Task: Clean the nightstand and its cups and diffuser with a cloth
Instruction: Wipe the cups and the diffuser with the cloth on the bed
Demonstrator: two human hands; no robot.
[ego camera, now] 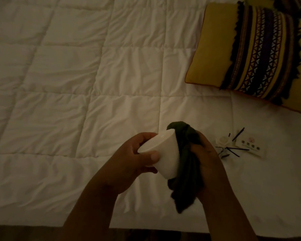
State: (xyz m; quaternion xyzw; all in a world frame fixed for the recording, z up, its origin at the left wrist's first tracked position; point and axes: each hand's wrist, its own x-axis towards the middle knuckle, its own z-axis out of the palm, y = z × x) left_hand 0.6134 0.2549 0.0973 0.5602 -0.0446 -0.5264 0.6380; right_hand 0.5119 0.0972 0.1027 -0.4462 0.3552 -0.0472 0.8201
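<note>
L hand [137, 157] clamped on white cup [165, 159], tilted, held over bed [76, 84] | R hand [205, 159] bunches dark cloth [184, 171] vs cup's side | cup inside not visible | diffuser sticks [236, 150] lie on bed, right

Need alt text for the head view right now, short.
Over a white quilted bed, the left hand holds a white cup while the right hand presses a dark cloth against it. Diffuser sticks and a yellow patterned pillow lie nearby.
</note>
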